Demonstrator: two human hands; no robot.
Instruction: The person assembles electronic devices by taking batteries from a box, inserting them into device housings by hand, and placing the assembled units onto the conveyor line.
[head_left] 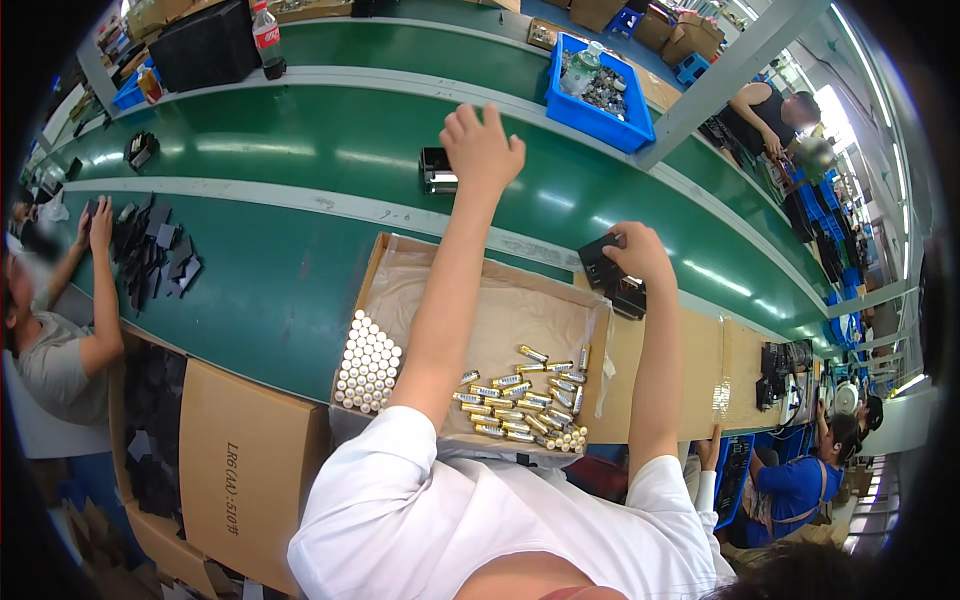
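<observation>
My left hand (483,148) is stretched over the green conveyor belt with its fingers spread and nothing in them. Just beside it on the belt stands a small black plastic case (432,163) with a shiny, pale part inside. My right hand (645,252) pinches the edge of another black plastic case (599,262) at the belt's near edge. Right below that hand sits one more black case (628,300). Under my arms, a shallow cardboard tray (420,262) holds upright batteries (365,365) packed at its left and loose gold-and-silver batteries (520,400) lying at its right.
A blue bin (640,128) of small metal parts, with a bottle in it, stands beyond the belt near a post (725,80). Black foam pieces (155,245) lie at left by a co-worker (62,340). A cardboard box (245,470) stands lower left; flat cardboard (690,365) lies right.
</observation>
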